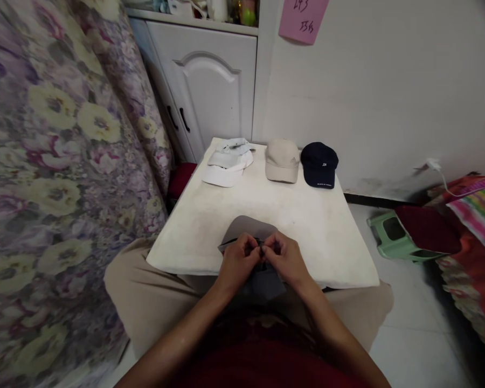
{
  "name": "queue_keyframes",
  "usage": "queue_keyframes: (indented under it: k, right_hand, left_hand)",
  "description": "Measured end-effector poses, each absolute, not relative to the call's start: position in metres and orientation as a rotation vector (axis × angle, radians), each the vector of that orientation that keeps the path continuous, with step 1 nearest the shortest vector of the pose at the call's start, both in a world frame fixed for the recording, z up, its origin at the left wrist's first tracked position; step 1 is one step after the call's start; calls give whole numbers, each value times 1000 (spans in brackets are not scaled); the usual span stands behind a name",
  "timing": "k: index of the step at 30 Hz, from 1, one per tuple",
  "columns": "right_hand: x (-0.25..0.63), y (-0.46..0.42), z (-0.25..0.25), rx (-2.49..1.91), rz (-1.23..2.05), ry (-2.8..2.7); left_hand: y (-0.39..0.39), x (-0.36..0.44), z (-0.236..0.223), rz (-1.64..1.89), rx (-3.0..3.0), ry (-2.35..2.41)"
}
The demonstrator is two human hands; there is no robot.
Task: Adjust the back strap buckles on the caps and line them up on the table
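A grey baseball cap (250, 225) is at the near edge of the table, its brim pointing away from me. My left hand (241, 257) is closed in a pinch on the cap's dark strap area. Close beside it, my right hand (283, 256) pinches the same part, and the fingertips of both hands nearly meet. The fingers cover most of the strap, so its fastening cannot be made out. Part of the cap hangs below my hands over the table edge.
Along the far side of the cream-covered table (258, 202) lie white caps (226, 175), a beige cap (282, 161) and a navy cap (319, 164). A floral curtain (64, 188) hangs left, near a white cabinet (210, 81). A green stool (392, 234) stands on the right.
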State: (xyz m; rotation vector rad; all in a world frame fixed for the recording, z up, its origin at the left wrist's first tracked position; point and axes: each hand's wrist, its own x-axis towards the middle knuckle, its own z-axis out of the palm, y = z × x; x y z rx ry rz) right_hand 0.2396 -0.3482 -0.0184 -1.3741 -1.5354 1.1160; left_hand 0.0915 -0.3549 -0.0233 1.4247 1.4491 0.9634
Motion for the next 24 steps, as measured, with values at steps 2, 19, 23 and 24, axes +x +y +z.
queue_keyframes:
  k: [2,19,23,24]
  right_hand:
    - [239,-350,-18,-1366,1074,-1566]
    - [242,-349,-21,-1278,1254,-1406]
    - [244,-347,-21,-1221,1363,-1353]
    - [244,-347,-21,-1218,1368,-1349]
  left_hand:
    - [-354,91,-23,944,1455,1468]
    - [-359,94,-13,910,1576,1428]
    - [-356,91,-18,984,1258,1251]
    - [-356,91,-19,985,1249,1240]
